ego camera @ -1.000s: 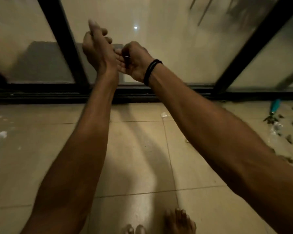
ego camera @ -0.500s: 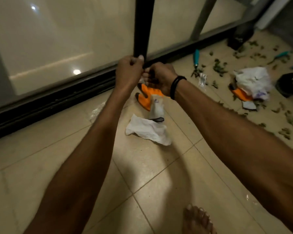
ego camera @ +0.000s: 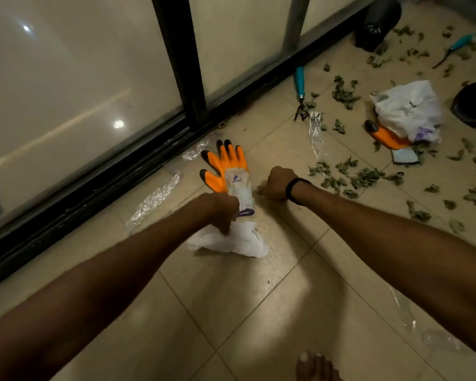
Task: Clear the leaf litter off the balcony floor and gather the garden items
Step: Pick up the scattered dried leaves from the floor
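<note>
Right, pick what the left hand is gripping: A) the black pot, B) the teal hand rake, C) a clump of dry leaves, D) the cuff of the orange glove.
D: the left hand is curled round the pale cuff end of the orange glove, whose fingers point away from the person; the right hand is a fist close beside it.

Walled off on the left by the door track. Blocked ahead by a glove and a white bag. Littered to the right with leaves and a rake. Open over bare tiles toward the foot.
</note>
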A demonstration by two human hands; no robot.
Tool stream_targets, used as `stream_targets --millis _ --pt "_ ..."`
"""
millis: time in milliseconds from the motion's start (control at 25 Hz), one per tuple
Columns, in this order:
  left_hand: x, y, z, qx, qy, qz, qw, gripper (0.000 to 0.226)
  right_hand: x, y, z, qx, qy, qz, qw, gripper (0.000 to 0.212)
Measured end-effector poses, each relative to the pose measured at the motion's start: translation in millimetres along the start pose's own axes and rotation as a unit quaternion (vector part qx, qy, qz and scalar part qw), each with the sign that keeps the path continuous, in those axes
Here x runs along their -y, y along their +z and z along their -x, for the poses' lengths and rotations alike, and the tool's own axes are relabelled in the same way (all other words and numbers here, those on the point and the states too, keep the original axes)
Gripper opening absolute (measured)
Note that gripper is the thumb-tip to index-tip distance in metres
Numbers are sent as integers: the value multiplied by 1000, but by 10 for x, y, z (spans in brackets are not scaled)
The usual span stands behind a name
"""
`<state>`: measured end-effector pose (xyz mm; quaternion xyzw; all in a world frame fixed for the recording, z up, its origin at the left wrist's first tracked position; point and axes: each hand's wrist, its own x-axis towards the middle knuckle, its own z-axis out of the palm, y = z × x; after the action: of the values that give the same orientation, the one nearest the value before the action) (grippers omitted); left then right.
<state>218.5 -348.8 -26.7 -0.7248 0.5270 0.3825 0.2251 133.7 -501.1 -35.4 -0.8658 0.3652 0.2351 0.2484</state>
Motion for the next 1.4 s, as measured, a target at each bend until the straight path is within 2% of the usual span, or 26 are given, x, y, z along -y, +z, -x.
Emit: stream_targets --millis 120,200,320,400,480,560,600,680,720,760,800,840,920,960,1040,1080,1200,1320,1360,1400 --pt "104 4 -48 69 -32 -70 995 48 160 253 -97 4 4 -98 995 64" --pt "193 -31 -73 119 -79 -98 985 46 226 337 -145 10 6 -124 992 55" --pt "297 -51 -131 201 -99 -173 959 36 204 189 -181 -6 15 -139 990 43" --pt "298 -78 -138 214 -111 -162 957 21 100 -16 -198 -56 26 -122 991 48" --pt "267 -134 -130 205 -132 -107 964 23 -50 -127 -236 -76 50 -125 988 50" --pt "275 -201 -178 162 -155 -36 974 25 -142 -107 -291 -65 73 -179 979 43" --pt "279 -248 -173 129 -170 -7 977 24 -141 -44 -319 -47 77 -240 966 38" --pt "293 -336 -206 65 -180 6 982 26 -60 122 -303 39 89 -397 913 29" --pt "306 -371 -232 38 -183 5 982 31 3 198 -260 96 89 -438 889 26" --pt "282 -418 -240 3 -187 12 982 36 41 270 -226 135 82 -436 886 24" --pt "236 -467 -277 -28 -194 21 980 41 54 323 -232 144 67 -405 901 25" --pt "161 -523 -289 -53 -199 40 978 45 58 346 -241 129 46 -366 920 28" --pt "21 -624 -384 -103 -201 81 971 55 -11 289 -298 40 6 -270 962 32" --pt "-40 -651 -456 -131 -207 99 964 61 -72 237 -328 -4 -5 -240 971 32" --pt "-164 -720 -533 -192 -212 113 952 71 -231 120 -360 -58 -4 -232 971 27" --pt "-191 -725 -592 -228 -207 112 945 68 -307 94 -384 -75 1 -240 968 25" --pt "-178 -782 -848 -345 -159 172 909 28 -494 98 -431 -100 7 -267 958 23" --pt "23 -925 -1134 -457 -149 252 840 38 -583 141 -491 -104 -3 -295 950 23" --pt "122 -973 -1230 -471 -156 274 824 36 -611 131 -523 -104 -4 -307 946 23" --pt "195 -1015 -1315 -463 -171 275 825 30 -645 117 -570 -103 -3 -321 941 22"
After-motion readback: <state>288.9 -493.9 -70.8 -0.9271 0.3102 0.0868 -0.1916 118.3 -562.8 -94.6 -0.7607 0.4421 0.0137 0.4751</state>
